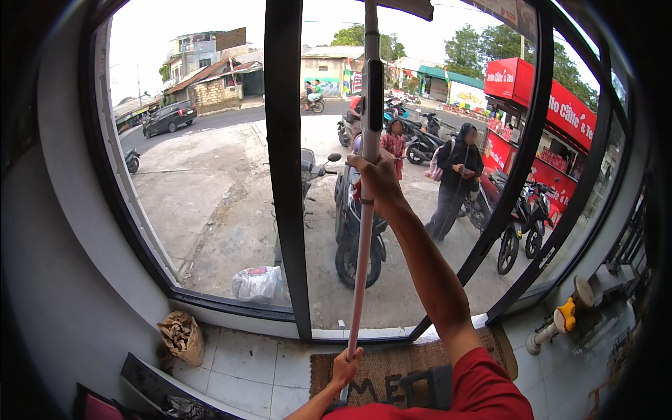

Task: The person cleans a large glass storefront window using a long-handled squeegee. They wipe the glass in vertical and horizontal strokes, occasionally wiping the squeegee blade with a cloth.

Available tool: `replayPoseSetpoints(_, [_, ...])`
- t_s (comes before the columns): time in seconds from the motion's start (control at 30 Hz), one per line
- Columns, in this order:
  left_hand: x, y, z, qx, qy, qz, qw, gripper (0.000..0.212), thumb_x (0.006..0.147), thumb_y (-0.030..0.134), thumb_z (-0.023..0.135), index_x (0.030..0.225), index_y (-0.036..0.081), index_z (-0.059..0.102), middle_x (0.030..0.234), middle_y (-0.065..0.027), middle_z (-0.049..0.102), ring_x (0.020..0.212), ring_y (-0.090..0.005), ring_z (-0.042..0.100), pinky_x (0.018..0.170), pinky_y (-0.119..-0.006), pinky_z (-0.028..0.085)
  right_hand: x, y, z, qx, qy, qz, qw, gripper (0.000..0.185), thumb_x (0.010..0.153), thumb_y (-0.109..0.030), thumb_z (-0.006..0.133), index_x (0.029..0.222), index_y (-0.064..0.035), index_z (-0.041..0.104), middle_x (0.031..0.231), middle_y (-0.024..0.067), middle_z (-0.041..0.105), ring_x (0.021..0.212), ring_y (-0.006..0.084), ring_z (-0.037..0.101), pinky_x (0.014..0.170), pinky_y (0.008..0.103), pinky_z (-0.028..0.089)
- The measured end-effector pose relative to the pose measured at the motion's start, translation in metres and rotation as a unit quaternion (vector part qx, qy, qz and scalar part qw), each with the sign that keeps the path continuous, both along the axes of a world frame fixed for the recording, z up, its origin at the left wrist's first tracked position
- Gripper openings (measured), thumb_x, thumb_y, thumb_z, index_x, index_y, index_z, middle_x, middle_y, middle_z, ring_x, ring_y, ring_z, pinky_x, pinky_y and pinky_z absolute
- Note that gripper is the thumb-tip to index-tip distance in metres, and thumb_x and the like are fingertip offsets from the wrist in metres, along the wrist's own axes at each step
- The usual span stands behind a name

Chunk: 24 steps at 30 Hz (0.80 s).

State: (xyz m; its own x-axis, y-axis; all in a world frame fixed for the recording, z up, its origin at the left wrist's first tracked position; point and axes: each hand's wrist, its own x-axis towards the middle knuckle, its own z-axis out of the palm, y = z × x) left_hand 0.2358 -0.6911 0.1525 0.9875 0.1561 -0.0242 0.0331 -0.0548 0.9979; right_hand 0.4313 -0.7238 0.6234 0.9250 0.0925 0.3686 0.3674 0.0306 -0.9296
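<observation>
My right hand (379,181), raised in front of me, grips a long pole (362,257) around its upper part. Lower down, close to my body, my left hand (347,368) is closed around the same pole. The pole stands nearly upright before a glass pane in a dark frame. Just above my right hand it carries a grey and black fitting (373,97). At the top edge of the view a wide, flat tool head (407,7) joins the pole and is partly cut off. Whether it touches the glass I cannot tell.
A dark frame post (286,157) rises left of the pole. A brown doormat (404,362) with lettering lies on the tiles. A paper bag (181,336) stands at left, and a pedestal ornament (551,325) at right. Beyond the glass are parked motorcycles (359,236) and a walking person (457,178).
</observation>
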Motion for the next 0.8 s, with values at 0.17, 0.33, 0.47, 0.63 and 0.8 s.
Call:
replayPoseSetpoints(0.17, [0.018, -0.005, 0.043, -0.031, -0.076, 0.009, 0.997, 0.045, 0.096, 0.037, 0.065, 0.071, 0.003, 0.054, 0.058, 0.0028, 0.043, 0.059, -0.0068, 0.037, 0.049, -0.029, 0.032, 0.015, -0.005, 0.013, -0.061, -0.081, -0.072, 0.992, 0.029, 0.085, -0.027, 0.069, 0.103, -0.0057, 0.062, 0.07, 0.0015, 0.055, 0.061, 0.0117, 0.055, 0.055, 0.0291, 0.045])
replayPoseSetpoints(0.33, [0.035, -0.001, 0.083, -0.017, -0.079, 0.018, 0.997, 0.054, 0.096, 0.041, 0.064, 0.062, 0.004, 0.047, 0.055, 0.0037, 0.04, 0.056, -0.0068, 0.036, 0.047, -0.031, 0.03, 0.028, 0.003, 0.042, 0.001, -0.13, -0.07, 0.989, 0.032, 0.078, -0.015, 0.071, 0.104, 0.002, 0.062, 0.076, 0.0041, 0.06, 0.066, 0.0146, 0.059, 0.063, 0.0294, 0.047])
replayPoseSetpoints(0.47, [0.045, 0.007, 0.107, -0.012, -0.065, 0.018, 0.998, 0.057, 0.096, 0.045, 0.063, 0.06, 0.003, 0.046, 0.054, 0.0029, 0.04, 0.056, -0.0072, 0.036, 0.047, -0.033, 0.03, 0.04, 0.009, 0.072, -0.048, -0.168, -0.091, 0.98, 0.034, 0.077, -0.017, 0.069, 0.103, 0.0049, 0.062, 0.077, 0.0098, 0.064, 0.069, 0.0198, 0.063, 0.069, 0.0354, 0.051])
replayPoseSetpoints(0.63, [0.046, 0.012, 0.149, 0.003, -0.05, 0.001, 0.999, 0.058, 0.096, 0.046, 0.063, 0.059, 0.002, 0.049, 0.053, 0.0012, 0.042, 0.055, -0.0081, 0.037, 0.047, -0.034, 0.031, 0.047, 0.004, 0.108, -0.129, -0.156, -0.205, 0.958, 0.037, 0.075, -0.03, 0.065, 0.081, 0.006, 0.068, 0.079, 0.0233, 0.069, 0.08, 0.0341, 0.071, 0.076, 0.0413, 0.054])
replayPoseSetpoints(0.8, [0.049, 0.012, 0.16, 0.016, -0.075, 0.013, 0.997, 0.058, 0.096, 0.044, 0.063, 0.06, 0.001, 0.05, 0.052, -0.0002, 0.041, 0.054, -0.0086, 0.037, 0.047, -0.035, 0.032, 0.042, 0.0, 0.12, -0.127, -0.169, -0.225, 0.951, 0.03, 0.077, -0.027, 0.066, 0.077, 0.0027, 0.068, 0.071, 0.0139, 0.067, 0.067, 0.0204, 0.066, 0.062, 0.0338, 0.049])
